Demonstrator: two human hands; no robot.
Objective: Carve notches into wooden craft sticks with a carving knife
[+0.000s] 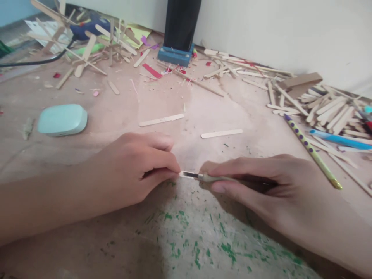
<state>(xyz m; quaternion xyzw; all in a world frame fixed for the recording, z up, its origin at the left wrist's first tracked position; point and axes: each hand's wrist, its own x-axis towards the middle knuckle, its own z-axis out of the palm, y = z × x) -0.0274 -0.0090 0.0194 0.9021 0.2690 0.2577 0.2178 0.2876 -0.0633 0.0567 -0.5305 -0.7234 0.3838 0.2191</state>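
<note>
From where I stand, the left hand (142, 166) pinches a small wooden craft stick (181, 174) against the tabletop (116, 240), fingers drawn close together. The right hand (273, 186) grips a craft knife (205, 178) between thumb and fingers, its blade lying along the stick and pointing at the left fingertips. Just beyond lie two loose craft sticks, one on the left (161, 120), one on the right (222, 133). A dotted pencil (312, 151) rests beside the right hand, near a heap of sticks (334, 110).

Gap between two sticks (162, 120), pencil (312, 150) blocking beyond right grip (293, 190)
</note>
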